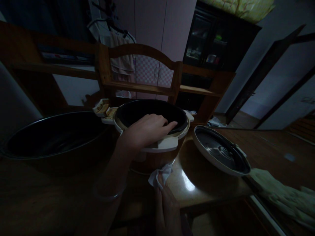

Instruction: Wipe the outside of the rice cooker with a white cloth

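A rice cooker (157, 159) with a pale rim and dark interior stands without its lid on a glossy wooden surface. My left hand (145, 129) lies over its near rim, with the fingers curled into the opening and partly hidden. The thumb points right along the rim. Lower down, my right hand (167, 203) pinches a crumpled white tissue (161, 175) against or just in front of the cooker's lower side; exact contact is unclear. The round lid (221, 150) rests to the right, its metal inner side facing up.
A large black pot (56, 155) stands close on the left. Beyond the cooker rises a wooden chair back (142, 49). Pale green cloth (283, 193) lies at the lower right. The near table edge (197, 206) runs below my right hand.
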Demonstrator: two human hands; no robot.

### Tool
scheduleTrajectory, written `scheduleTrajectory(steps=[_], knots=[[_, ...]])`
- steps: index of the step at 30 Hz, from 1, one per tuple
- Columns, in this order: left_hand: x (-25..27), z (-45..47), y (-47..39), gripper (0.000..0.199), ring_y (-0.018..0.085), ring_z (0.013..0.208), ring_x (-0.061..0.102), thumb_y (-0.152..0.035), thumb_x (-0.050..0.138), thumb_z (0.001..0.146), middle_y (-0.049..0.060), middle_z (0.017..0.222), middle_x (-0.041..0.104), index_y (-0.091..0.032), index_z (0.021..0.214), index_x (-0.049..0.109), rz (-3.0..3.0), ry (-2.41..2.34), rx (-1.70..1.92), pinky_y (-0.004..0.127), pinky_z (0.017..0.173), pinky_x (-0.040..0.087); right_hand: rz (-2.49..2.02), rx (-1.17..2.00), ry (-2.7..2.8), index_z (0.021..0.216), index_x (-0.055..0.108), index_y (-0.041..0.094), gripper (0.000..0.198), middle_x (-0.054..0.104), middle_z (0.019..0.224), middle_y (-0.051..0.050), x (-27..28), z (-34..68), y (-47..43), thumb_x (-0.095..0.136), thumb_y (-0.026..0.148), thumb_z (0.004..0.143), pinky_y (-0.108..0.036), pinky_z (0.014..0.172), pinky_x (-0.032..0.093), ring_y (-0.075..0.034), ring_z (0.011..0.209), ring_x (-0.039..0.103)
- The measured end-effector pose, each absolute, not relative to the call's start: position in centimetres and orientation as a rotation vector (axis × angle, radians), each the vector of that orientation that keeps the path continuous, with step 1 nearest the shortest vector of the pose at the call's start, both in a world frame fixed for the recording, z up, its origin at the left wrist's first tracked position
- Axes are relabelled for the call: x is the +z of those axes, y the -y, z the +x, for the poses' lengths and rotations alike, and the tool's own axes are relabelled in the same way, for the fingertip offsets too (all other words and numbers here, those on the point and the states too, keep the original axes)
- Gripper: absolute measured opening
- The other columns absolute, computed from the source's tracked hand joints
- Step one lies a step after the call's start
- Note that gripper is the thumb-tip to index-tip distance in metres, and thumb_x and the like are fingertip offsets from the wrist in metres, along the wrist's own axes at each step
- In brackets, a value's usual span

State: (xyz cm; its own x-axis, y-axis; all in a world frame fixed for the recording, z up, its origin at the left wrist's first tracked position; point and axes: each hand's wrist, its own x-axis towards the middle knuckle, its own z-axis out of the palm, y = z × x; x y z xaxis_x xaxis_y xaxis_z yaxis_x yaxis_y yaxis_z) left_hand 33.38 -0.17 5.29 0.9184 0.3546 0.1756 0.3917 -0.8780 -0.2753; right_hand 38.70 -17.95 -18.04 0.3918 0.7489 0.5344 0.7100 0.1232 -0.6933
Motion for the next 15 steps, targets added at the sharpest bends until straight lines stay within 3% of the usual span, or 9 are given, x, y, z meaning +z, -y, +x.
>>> scheduleTrajectory(steps=[6,15], knots=[[5.0,33.5,-0.1,0.042,0.024,0.093,0.065,-0.022,0.033,0.099,0.009,0.107,0.070,-0.025,0.137,0.051,-2.817,0.616,-0.208,0.030,0.071,0.041,-1.608,0.053,1.290,0.139,0.052,0.025,0.040,0.059,0.134,-0.005,-17.6,38.1,18.1,0.039,0.030,0.101,-0.039,0.103,0.049,-0.024,0.125,0.055],[4.9,33.4,-0.2,0.044,0.025,0.088,0.066,-0.023,0.033,0.099,0.009,0.108,0.070,-0.026,0.139,0.049,-2.783,0.578,-0.217,0.030,0.064,0.038,-1.570,0.118,1.279,0.126,0.064,0.031,0.033,0.069,0.118,-0.002,-15.2,38.7,18.3,0.048,0.030,0.098,-0.034,0.096,0.054,-0.023,0.112,0.065]])
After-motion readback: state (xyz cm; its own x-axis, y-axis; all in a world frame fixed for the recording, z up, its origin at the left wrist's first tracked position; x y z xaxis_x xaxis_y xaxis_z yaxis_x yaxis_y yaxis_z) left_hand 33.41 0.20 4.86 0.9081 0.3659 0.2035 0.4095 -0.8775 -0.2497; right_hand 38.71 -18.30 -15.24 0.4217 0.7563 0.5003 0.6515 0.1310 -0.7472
